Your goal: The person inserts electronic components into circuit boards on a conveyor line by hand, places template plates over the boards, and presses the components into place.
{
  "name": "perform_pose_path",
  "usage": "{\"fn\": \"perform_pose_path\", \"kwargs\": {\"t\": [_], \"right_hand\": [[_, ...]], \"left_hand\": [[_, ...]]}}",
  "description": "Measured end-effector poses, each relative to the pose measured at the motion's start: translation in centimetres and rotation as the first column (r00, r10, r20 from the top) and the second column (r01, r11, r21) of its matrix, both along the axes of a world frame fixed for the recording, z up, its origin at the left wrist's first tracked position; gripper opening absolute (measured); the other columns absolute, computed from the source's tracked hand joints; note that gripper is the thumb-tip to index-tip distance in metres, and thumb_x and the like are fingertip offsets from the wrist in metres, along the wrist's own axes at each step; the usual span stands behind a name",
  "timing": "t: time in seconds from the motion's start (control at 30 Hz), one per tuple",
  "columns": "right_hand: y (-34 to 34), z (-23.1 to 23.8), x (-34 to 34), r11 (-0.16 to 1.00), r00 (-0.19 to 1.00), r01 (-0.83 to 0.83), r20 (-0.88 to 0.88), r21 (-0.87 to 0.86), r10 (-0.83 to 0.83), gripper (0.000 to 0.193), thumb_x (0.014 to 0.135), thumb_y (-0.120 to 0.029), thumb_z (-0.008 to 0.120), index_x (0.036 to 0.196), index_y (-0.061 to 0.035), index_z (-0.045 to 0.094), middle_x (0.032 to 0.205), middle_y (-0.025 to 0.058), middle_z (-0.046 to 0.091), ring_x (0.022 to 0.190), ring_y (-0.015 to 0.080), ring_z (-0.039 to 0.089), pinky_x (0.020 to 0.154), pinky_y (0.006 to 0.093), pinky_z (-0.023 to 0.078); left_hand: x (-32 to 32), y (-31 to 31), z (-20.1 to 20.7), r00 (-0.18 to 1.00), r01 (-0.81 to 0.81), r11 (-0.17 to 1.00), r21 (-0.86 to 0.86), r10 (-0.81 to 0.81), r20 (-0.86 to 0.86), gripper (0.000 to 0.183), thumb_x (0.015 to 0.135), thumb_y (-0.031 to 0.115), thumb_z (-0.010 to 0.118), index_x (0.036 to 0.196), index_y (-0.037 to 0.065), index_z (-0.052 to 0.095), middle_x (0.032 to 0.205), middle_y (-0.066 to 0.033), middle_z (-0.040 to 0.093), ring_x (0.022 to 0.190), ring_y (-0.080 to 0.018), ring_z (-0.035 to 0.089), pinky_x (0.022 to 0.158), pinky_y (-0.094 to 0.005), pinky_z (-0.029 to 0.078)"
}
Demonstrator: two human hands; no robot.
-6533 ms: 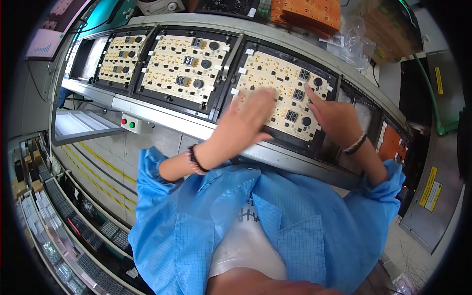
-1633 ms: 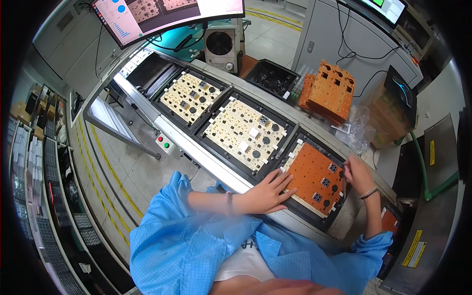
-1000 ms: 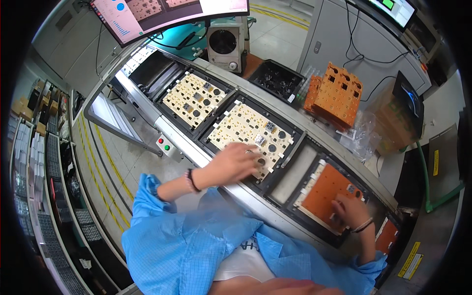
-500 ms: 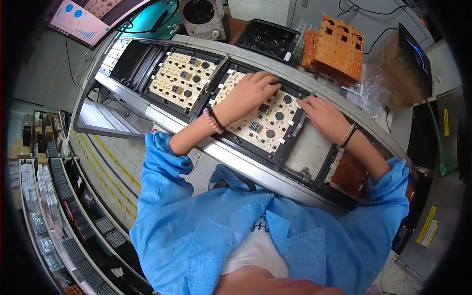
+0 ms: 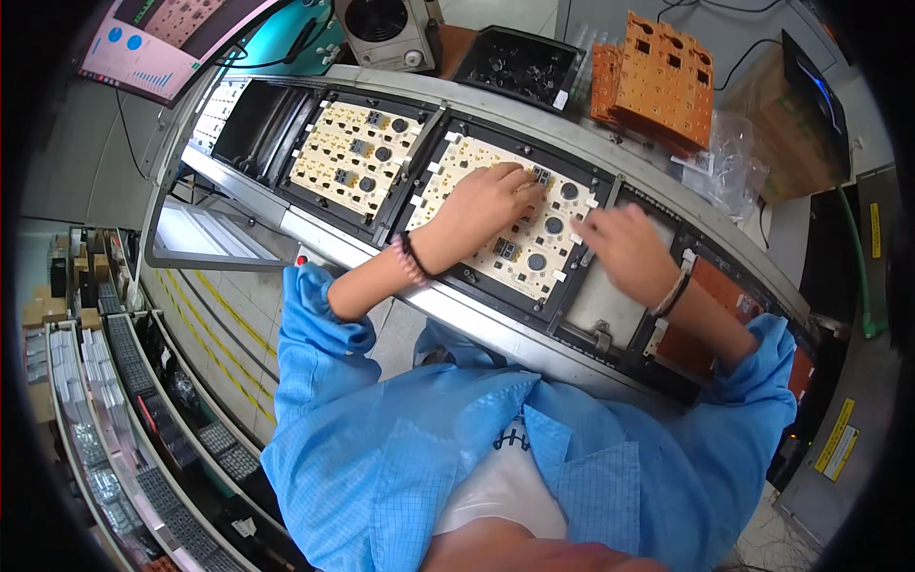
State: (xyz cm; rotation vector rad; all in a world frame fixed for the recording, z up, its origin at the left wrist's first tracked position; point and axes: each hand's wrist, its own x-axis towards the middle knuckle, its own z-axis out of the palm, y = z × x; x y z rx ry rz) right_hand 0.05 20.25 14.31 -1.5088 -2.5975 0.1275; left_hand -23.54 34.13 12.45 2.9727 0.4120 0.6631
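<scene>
A cream circuit board (image 5: 467, 162) with round black parts and small dark square parts sits in a black carrier frame (image 5: 448, 276) in front of me. My left hand (image 5: 488, 212) is over its middle, fingers bent together by a row of dark parts; whatever they grip is hidden beneath them. At the board's right edge, beside the white clips, is my right hand (image 5: 629, 253). Its fingers are curled and smeared by motion, so what they hold does not show. A similar populated board (image 5: 334, 143) lies in another frame to the left.
A black bin (image 5: 519, 67) of small dark parts and a stack of orange panels (image 5: 662, 86) stand behind the rail. Further right are clear plastic bags (image 5: 729, 157) and a cardboard box (image 5: 796, 119). A reddish-brown board (image 5: 681, 348) lies under my right forearm. Parts racks (image 5: 133, 400) stand lower left.
My right hand has moved slightly down and its fingers have drawn in by the board's edge. My left hand has shifted slightly down over the board. The view has shifted a little.
</scene>
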Motion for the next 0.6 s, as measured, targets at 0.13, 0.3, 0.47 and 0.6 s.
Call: {"fn": "perform_pose_path", "kwargs": {"t": [0.13, 0.3, 0.47, 0.6], "right_hand": [[-1.9, -1.1, -2.6, 0.995, 0.979, -0.023, 0.205, 0.095, 0.004, 0.048, 0.082, -0.001, 0.055, 0.13, 0.0014, 0.061, 0.102, 0.0095, 0.06, 0.09, 0.0257, 0.057, 0.084, 0.0368, 0.043], [0.0, 0.3, -0.6, 0.998, 0.998, -0.055, -0.032, -0.015, 0.055, 0.045, 0.085, -0.005, 0.054, 0.128, -0.0003, 0.062, 0.096, 0.007, 0.058, 0.087, 0.0233, 0.057, 0.081, 0.035, 0.042], [-4.4, 0.5, -3.9, 0.998, 0.999, -0.042, -0.008, 0.056, 0.042, 0.043, 0.087, -0.008, 0.053, 0.127, 0.0024, 0.062, 0.101, 0.0079, 0.06, 0.091, 0.0219, 0.058, 0.086, 0.0349, 0.042], [-5.4, 0.1, -5.4, 0.993, 0.978, -0.085, 0.197, 0.086, 0.067, 0.04, 0.084, -0.008, 0.056, 0.119, 0.0117, 0.061, 0.104, 0.0095, 0.061, 0.093, 0.0225, 0.058, 0.085, 0.0341, 0.043]], "left_hand": [[-1.2, -1.5, 0.7, 0.98, -0.059, 0.975, -0.213, 0.016, -0.2, 0.042, 0.078, 0.01, 0.07, 0.12, 0.006, 0.067, 0.106, -0.007, 0.066, 0.104, -0.0256, 0.064, 0.089, -0.0366, 0.053], [-1.2, -1.7, 0.9, 0.993, -0.03, 0.99, -0.135, 0.015, -0.116, 0.036, 0.078, 0.012, 0.068, 0.113, 0.006, 0.068, 0.102, -0.0064, 0.064, 0.103, -0.0241, 0.063, 0.085, -0.0343, 0.053], [-4.3, -4.2, 1.2, 0.997, 0.017, 0.998, -0.059, -0.021, -0.072, 0.041, 0.08, 0.017, 0.068, 0.118, 0.004, 0.065, 0.113, -0.0081, 0.064, 0.114, -0.0237, 0.062, 0.089, -0.034, 0.054], [-4.5, -5.3, 0.8, 0.99, -0.056, 0.982, -0.179, 0.031, -0.137, 0.032, 0.08, 0.013, 0.064, 0.111, 0.005, 0.064, 0.103, -0.0066, 0.06, 0.102, -0.0234, 0.062, 0.085, -0.0346, 0.053]]}}
